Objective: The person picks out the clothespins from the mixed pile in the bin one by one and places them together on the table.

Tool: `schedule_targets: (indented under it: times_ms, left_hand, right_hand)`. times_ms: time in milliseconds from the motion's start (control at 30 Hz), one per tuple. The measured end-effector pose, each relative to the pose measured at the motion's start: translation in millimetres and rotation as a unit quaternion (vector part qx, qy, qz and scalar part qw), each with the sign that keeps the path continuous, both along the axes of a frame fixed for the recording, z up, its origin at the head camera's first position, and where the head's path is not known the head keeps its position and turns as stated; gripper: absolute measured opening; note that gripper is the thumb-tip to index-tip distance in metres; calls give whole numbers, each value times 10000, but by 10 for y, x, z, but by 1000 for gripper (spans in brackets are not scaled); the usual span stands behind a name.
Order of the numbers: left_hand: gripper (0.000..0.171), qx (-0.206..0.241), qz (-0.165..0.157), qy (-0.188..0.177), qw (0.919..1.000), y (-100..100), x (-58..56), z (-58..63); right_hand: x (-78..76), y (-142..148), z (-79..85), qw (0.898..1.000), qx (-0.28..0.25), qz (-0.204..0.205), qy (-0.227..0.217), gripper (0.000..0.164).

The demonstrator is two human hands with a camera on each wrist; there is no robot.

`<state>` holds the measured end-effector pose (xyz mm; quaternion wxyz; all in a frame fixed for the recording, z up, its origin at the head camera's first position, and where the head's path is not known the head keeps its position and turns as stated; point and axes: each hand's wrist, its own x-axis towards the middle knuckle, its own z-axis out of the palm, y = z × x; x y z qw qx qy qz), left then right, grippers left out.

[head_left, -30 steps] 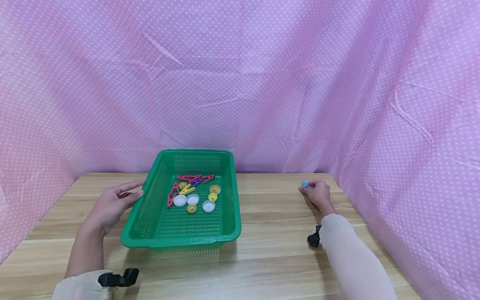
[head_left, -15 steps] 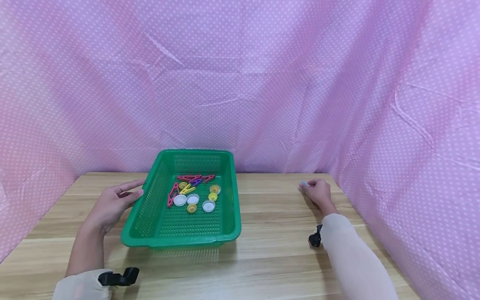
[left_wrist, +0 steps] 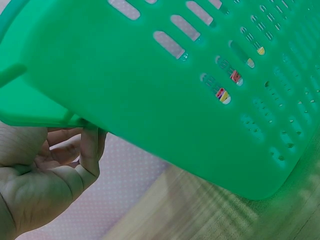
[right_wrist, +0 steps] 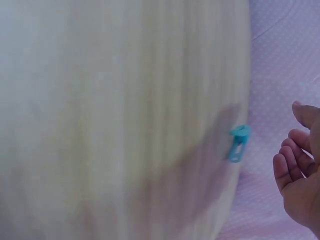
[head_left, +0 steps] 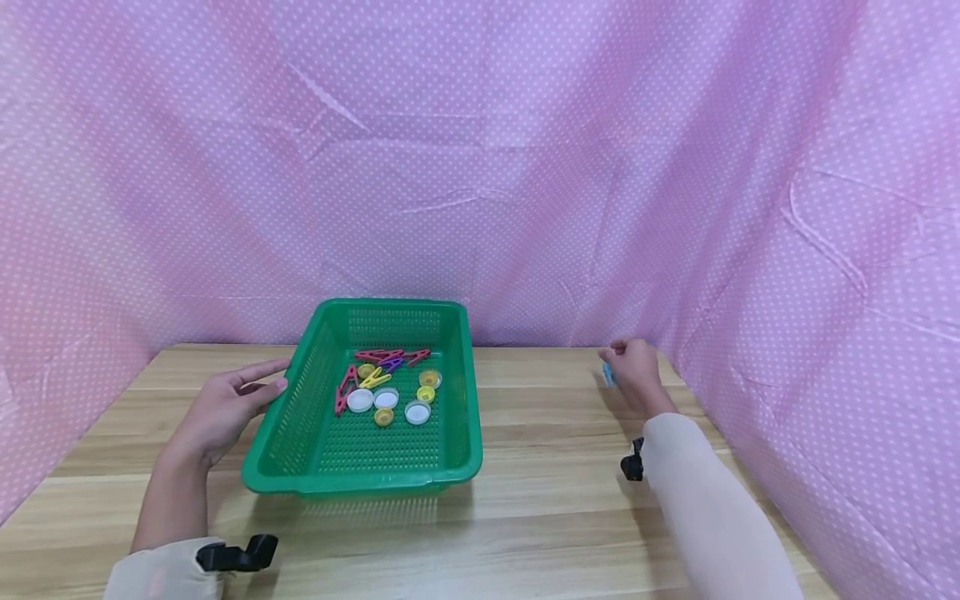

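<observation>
A green plastic basket (head_left: pixel 360 483) sits left of centre on the wooden table. My left hand (head_left: pixel 221 412) holds its left rim, and in the left wrist view the fingers (left_wrist: pixel 90 155) are bent at the underside of that rim. At the table's far right lies a light blue clothespin (head_left: pixel 608 374), turquoise in the right wrist view. My right hand (head_left: pixel 633 367) is just above and beside this clothespin (right_wrist: pixel 239 143), with a gap between them. Its fingers (right_wrist: pixel 287 167) are loosely bent and hold nothing.
Inside the basket lie red clothespins (head_left: pixel 378 356), a yellow clothespin (head_left: pixel 375 379), a purple clothespin (head_left: pixel 392 365) and several white and yellow bottle caps (head_left: pixel 417 412). A pink dotted curtain (head_left: pixel 480 183) hangs behind and along the right of the table (head_left: pixel 540 467).
My right hand has let go of the blue clothespin, which now lies on the table, and has lifted slightly away from it. The left hand and the basket have stayed put.
</observation>
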<state>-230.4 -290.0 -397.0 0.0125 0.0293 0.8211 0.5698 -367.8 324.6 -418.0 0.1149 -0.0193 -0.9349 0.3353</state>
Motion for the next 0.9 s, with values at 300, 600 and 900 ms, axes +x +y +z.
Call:
schedule_targets:
  times_ms: [300, 600, 900]
  left_hand:
    - [67, 15, -15, 0, 10000, 7, -8, -8]
    - [66, 59, -2, 38, 10000, 13, 1, -9]
    - [65, 30, 5, 41, 10000, -3, -14, -26]
  right_hand:
    - [-163, -251, 379, 9959, 634, 594, 246, 43]
    - [-259, -735, 850, 9791, 1541, 1114, 725, 39]
    - [-312, -1263, 1134, 9653, 1868, 1574, 920, 37]
